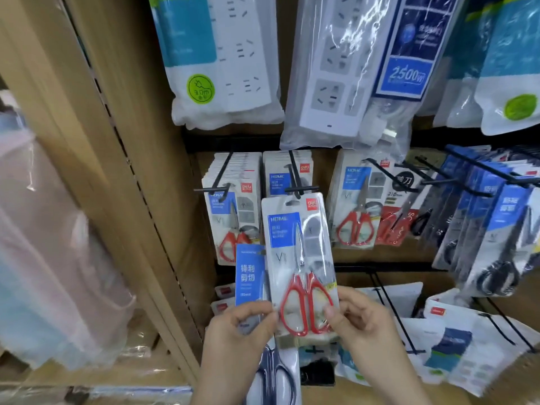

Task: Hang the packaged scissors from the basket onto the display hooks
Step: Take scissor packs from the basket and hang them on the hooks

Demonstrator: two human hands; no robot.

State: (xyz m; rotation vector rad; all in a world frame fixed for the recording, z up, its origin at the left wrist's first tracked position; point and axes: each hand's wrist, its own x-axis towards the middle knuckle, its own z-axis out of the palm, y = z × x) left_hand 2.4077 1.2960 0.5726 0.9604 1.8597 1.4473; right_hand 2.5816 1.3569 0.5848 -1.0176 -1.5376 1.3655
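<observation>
A packaged pair of red-handled scissors stands upright in front of the display, its hang hole just below the tip of a black hook. My right hand pinches the package's lower right edge. My left hand pinches its lower left edge and also holds a second package, blue-labelled with dark-handled scissors, behind and below it. Matching red-scissor packs hang on the hook to the left, and more hang behind on the middle hook. The basket is not in view.
Bagged power strips hang above. More scissor packs and dark-handled ones fill hooks to the right. A wooden shelf upright stands at left. Lower hooks carry flat packets.
</observation>
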